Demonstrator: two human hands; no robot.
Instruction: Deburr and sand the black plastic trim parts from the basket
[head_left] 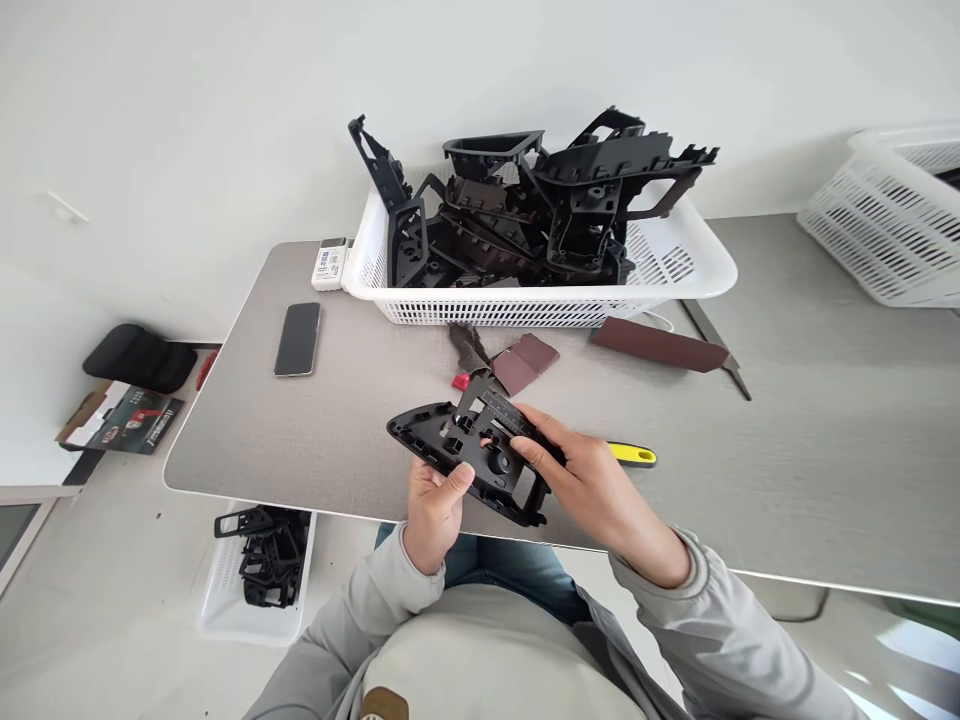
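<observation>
My left hand (435, 508) grips a black plastic trim part (420, 430) by its near edge, thumb on top. The part is roughly triangular, with clips and openings, and is held tilted above the table's front edge. In my right hand (574, 470) is a vernier caliper (504, 408), its scale lying over the part and its jaws at the part's far side. The right fingers are closed around the caliper's body. Whether the jaws touch the part I cannot tell. Just beyond lie brown sandpaper pieces (526, 363) and a small red object (460, 382).
A white basket (540, 293) heaped with black parts stands at the table's back. Around it are a phone (298, 340), a small white box (329, 264), a sandpaper roll (660, 345) and a yellow handle (634, 455). Another basket (892, 230) is right; a floor bin (259, 625) is below left.
</observation>
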